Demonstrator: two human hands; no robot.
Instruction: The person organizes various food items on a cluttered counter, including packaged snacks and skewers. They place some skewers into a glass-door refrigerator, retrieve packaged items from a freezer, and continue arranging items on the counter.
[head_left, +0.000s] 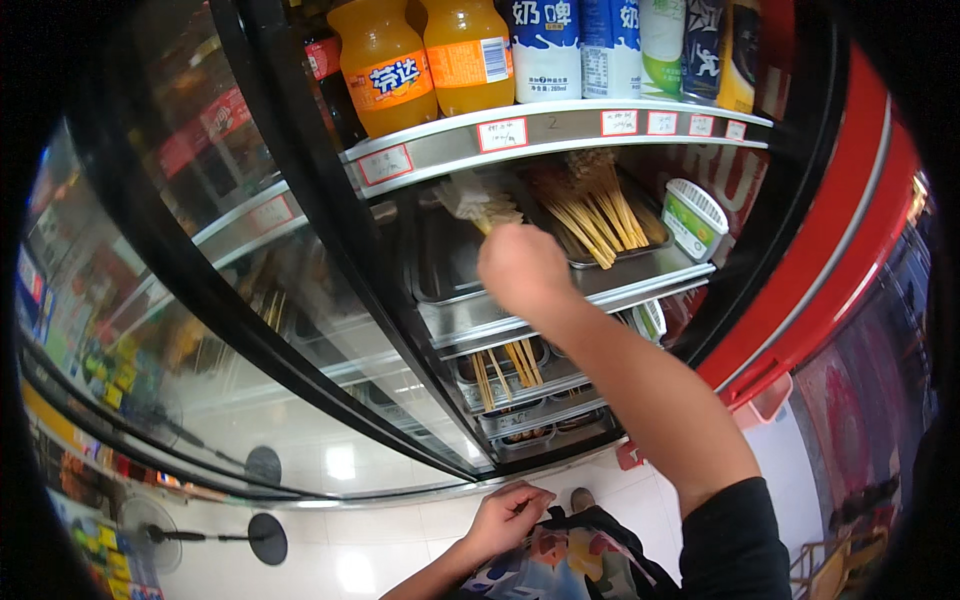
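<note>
My right hand reaches into an upright display refrigerator and is closed around a bunch of skewers. Their pale, blurred food ends point up and away from me, partly under what looks like clear film. Below them is a metal tray, whose right side my hand partly hides. Another tray beside it holds a bundle of bamboo skewers, sticks towards me. Low in front of my body, my left hand is loosely curled, with nothing visible in it.
Orange soda bottles and cans line the shelf above. A white-and-green plastic tub stands right of the trays. Lower shelves hold more skewers. The glass door's black frame borders the opening at left; a red cabinet side is at right.
</note>
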